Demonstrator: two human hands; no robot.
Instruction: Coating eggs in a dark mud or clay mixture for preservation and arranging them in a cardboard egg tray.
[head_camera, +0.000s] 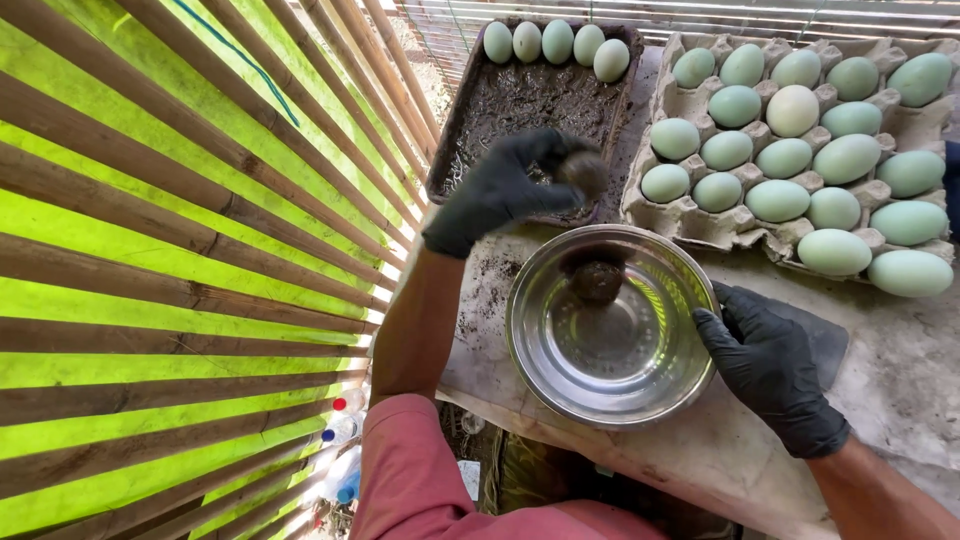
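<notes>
Mud-coated egg (586, 172) above bowl's far rim (600, 238).

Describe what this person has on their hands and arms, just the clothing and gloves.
Both hands wear thin black gloves that end at the wrist: the left hand and the right hand. The forearms beyond the gloves are bare. A faded pinkish-red short sleeve covers the left upper arm. The gloves show no visible markings.

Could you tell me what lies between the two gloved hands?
In the head view, the steel bowl lies between the left hand and right hand, with a mud-coated lump inside it.
</notes>
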